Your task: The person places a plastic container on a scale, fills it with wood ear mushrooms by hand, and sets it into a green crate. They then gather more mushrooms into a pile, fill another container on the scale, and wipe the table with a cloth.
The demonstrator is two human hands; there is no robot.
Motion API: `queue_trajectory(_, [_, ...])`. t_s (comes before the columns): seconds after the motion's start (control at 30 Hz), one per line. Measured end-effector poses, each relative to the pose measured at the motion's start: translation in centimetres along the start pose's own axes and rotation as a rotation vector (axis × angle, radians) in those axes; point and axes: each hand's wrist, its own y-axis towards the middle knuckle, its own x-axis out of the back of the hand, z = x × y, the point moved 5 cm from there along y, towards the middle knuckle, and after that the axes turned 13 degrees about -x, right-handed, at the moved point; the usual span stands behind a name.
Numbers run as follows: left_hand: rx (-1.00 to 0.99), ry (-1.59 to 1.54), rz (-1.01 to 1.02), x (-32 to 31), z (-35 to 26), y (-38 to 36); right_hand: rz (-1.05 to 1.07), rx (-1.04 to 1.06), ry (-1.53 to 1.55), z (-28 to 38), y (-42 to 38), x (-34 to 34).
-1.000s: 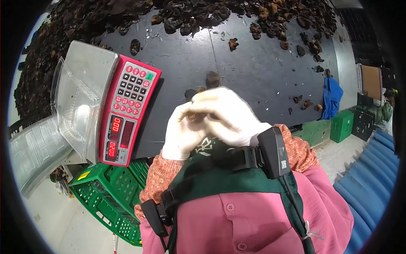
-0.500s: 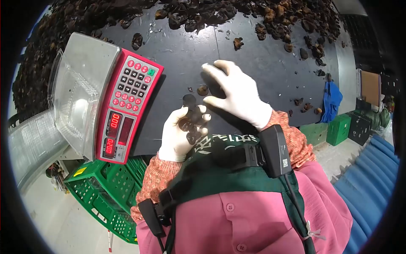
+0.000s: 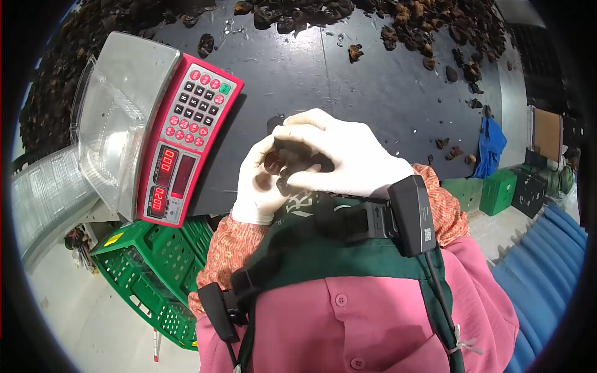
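Observation:
My left hand (image 3: 258, 183), in a white glove, is closed round a small bunch of dark, glossy wood ear mushrooms (image 3: 273, 163) at the table's near edge. From the right, my gloved right hand (image 3: 339, 149) curls over the same bunch, its thumb below and its fingers above, touching the pieces. Part of the bunch is hidden under the right fingers. A dark piece (image 3: 274, 123) shows just beyond the fingertips.
A red scale (image 3: 193, 124) stands at left with a clear plastic tray (image 3: 112, 143) on its pan. Wood ear heaps (image 3: 429, 25) lie along the dark table's (image 3: 267, 74) far side. A blue cloth (image 3: 490, 146) hangs at right. Green crates (image 3: 146, 261) stand lower left.
My right hand has moved left and down from above the table onto the mushrooms in my left hand. The brownish piece near my fingertips is no longer seen on the table.

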Motion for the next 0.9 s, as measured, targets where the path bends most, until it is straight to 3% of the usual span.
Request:
queue_trajectory(0.03, [0.195,-0.368,-0.007,-0.8,0.1,0.2,-0.004,-0.028,0.079,0.0,-0.1,0.1])
queue_trajectory(0.07, [0.182,-0.301,-0.133,0.2,0.4,0.3,-0.058,-0.172,0.16,-0.4,-0.1,1.0])
queue_trajectory(0.13, [0.247,-0.361,-0.107,0.4,0.0,-0.2,-0.226,-0.372,0.467,-3.0,-0.4,2.1])
queue_trajectory(0.23, [0.273,-0.433,-0.031,0.7,0.4,0.1,-0.278,-0.384,0.339,-6.3,-1.0,3.2])
queue_trajectory(0.33, [0.281,-0.495,-0.015,0.6,0.4,0.2,-0.194,-0.28,0.002,-6.4,-1.8,2.1])
queue_trajectory(0.37, [0.259,-0.506,-0.009,0.6,0.3,0.2,-0.101,-0.419,-0.004,-6.0,-2.1,1.3])
queue_trajectory(0.43, [0.215,-0.524,0.0,0.5,0.0,0.2,-0.123,-0.221,-0.262,-5.1,-2.3,-0.5])
queue_trajectory(0.5, [0.175,-0.494,-0.016,0.7,-0.2,0.2,-0.128,-0.184,-0.361,-5.7,-2.2,-2.2])
queue_trajectory(0.63, [0.136,-0.462,0.013,0.8,-0.6,0.2,-0.261,-0.164,-0.1,-7.1,-1.7,-1.5])
queue_trajectory(0.7, [0.109,-0.408,-0.054,0.5,-0.7,0.1,-0.231,-0.319,0.111,-5.8,-1.9,0.0])
queue_trajectory(0.83, [0.128,-0.416,-0.093,0.1,-0.2,0.4,-0.205,-0.029,0.18,-1.5,-2.2,1.0])
queue_trajectory(0.9, [0.132,-0.371,0.002,0.5,0.1,0.3,-0.05,0.043,0.221,0.2,-2.2,0.1])
